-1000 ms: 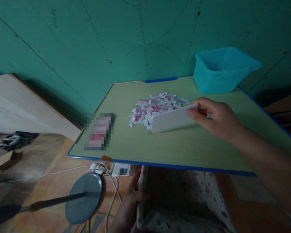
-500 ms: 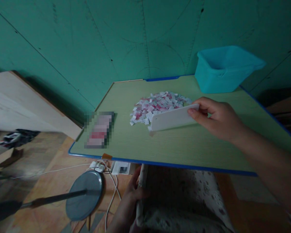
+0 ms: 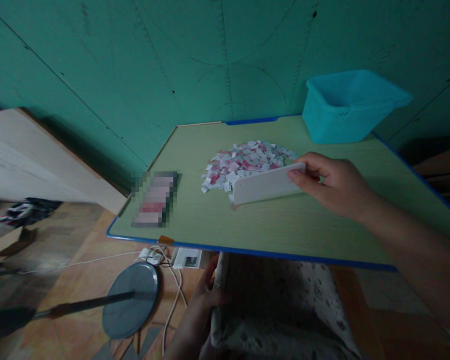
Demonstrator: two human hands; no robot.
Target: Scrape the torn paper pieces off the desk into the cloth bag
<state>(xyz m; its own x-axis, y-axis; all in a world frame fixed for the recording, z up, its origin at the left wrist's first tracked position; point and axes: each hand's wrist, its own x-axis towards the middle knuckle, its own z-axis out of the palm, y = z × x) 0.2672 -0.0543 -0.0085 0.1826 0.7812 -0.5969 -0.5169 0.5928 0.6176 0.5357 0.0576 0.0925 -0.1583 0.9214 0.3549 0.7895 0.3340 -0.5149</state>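
Observation:
My right hand [image 3: 328,182] pinches the right end of a flat white plastic scraper [image 3: 262,186]. The scraper stands on its long edge on the table, along the near side of a pile of small white and pink paper scraps [image 3: 243,160]. One scrap lies at its left end. Below the table's front edge, my left hand [image 3: 206,302] is closed on the left rim of an open container of spotted, pale fabric [image 3: 311,285]. The container's dark inside shows no clear contents.
The pale green table [image 3: 195,215] has a blue edge. A turquoise bin [image 3: 345,112] stands at its back right, and a pixelated phone-like slab [image 3: 155,200] lies left. A round grey stand base [image 3: 131,300], white cables [image 3: 178,290] and a green wall [image 3: 153,60] surround it.
My right hand and the scraper have shifted very slightly toward me and to the left. My left hand keeps its hold on the container, and the scrap pile looks the same.

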